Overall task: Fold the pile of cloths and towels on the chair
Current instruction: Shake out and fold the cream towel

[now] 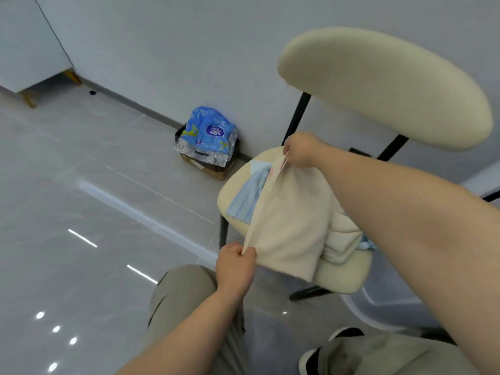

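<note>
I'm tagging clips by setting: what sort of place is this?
Likely a home or small office room: glossy grey tiled floor, cream padded chair with black legs, white cabinet on wooden legs by the plain wall.

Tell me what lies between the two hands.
In the head view, the top edge of the cream towel runs taut from the left hand to the right hand, both pinching it. A blue cloth lies behind it on the chair.

Single head-worn wide-angle view, forward and steeply down, close above the chair [344, 276]
</note>
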Tool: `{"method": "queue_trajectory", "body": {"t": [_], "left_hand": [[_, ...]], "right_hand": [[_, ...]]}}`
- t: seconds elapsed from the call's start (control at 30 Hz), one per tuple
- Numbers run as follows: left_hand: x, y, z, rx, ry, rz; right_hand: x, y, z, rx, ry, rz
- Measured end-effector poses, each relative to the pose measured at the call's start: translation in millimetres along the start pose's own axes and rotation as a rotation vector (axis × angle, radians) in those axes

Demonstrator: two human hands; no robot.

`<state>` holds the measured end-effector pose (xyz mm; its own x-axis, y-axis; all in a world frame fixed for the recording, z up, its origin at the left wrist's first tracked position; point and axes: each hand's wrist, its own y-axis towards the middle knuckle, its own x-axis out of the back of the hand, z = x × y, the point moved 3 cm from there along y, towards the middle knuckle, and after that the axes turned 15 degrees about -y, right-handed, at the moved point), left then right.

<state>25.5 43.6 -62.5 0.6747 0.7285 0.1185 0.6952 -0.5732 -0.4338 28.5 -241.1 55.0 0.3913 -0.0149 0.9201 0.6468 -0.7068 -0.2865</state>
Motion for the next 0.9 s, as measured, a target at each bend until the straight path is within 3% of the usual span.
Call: {"method": "queue_trajectory", "body": {"t": [0.27,0.37,0.53,0.73,0.9], "left_hand": [[-6.9,17.3,16.4,0.136,-0.121,0.04],[-5.9,22.9,18.5,0.078,-0.144,0.022],[-2.3,24.9,17.4,-0.053,-0.086,0.032],[0.1,17.5,9.5,-0.069,-0.118,0.033],[3.8,8.6,-1.3,-0.138,-0.043,0.007]], "right_hand": [[-25.9,25.9,20.8,0.242,-0.37,-0.023],[-34.3,30.9,26.7,0.365,-0.513,0.034],[-34.4,35.6,36.4,0.401,-0.69,0.15],[-34.8,34.5,34.6,0.493,-0.862,0.169],[-21.9,16.8,26.4,0.561,-0.98,0.003]]}}
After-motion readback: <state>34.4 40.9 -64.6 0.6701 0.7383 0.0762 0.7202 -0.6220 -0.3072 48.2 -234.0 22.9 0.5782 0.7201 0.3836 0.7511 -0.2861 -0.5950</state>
